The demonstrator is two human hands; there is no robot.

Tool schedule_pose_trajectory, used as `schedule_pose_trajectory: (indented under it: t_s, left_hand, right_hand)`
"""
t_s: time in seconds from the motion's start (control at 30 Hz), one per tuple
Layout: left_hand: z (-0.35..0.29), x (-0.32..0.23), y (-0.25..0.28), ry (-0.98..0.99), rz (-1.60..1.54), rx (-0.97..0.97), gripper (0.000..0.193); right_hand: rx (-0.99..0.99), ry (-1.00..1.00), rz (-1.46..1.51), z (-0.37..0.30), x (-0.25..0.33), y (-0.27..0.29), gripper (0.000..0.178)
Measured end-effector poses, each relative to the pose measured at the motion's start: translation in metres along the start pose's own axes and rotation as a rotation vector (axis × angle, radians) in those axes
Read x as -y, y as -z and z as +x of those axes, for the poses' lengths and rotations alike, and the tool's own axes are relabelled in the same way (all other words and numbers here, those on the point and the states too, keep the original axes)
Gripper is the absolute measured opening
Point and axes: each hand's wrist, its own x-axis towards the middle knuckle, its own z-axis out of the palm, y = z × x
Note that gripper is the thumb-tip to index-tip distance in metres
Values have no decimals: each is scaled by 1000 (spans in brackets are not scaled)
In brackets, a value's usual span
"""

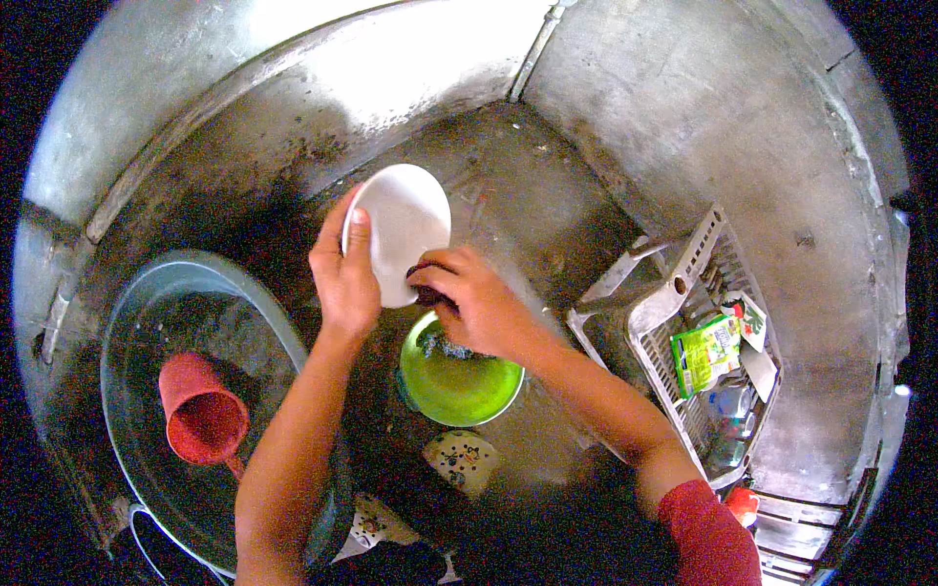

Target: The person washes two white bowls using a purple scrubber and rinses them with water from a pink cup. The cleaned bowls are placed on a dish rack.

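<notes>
My left hand [349, 278] grips a white bowl [403, 220] by its left edge, thumb over the rim, and the bowl is tilted up on its side. Against the bowl's lower right edge, my right hand [479, 303] is closed around a dark scrubbing pad [427, 283], mostly hidden by the fingers. Just below the hands stands a bright green bowl [464, 386] with a bluish-grey clump [445, 345] at its far side; my right hand covers part of it.
A large grey-green tub [115, 376] at the left holds water and a red dipper [200, 405]. To the right, a pale plastic rack [650, 313] holds a green packet [705, 356] and small containers. Pale spotted pieces [461, 459] lie nearer me. Concrete walls [723, 127] enclose the floor.
</notes>
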Motion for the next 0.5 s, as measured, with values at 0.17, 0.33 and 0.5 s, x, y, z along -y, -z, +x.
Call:
schedule_pose_trajectory:
  t_s: [0.17,0.33,0.5]
  left_hand:
    - [2,3,3,2,48,169,43]
    - [-10,-3,-6,69,-12,195,42]
    - [-1,-40,30,41,177,-13,45]
  right_hand:
    - [-257,-164,-251,20,-19,23,38]
    - [-341,-157,-123,5,-15,19,32]
    - [127,-552,60,-81,8,-2,29]
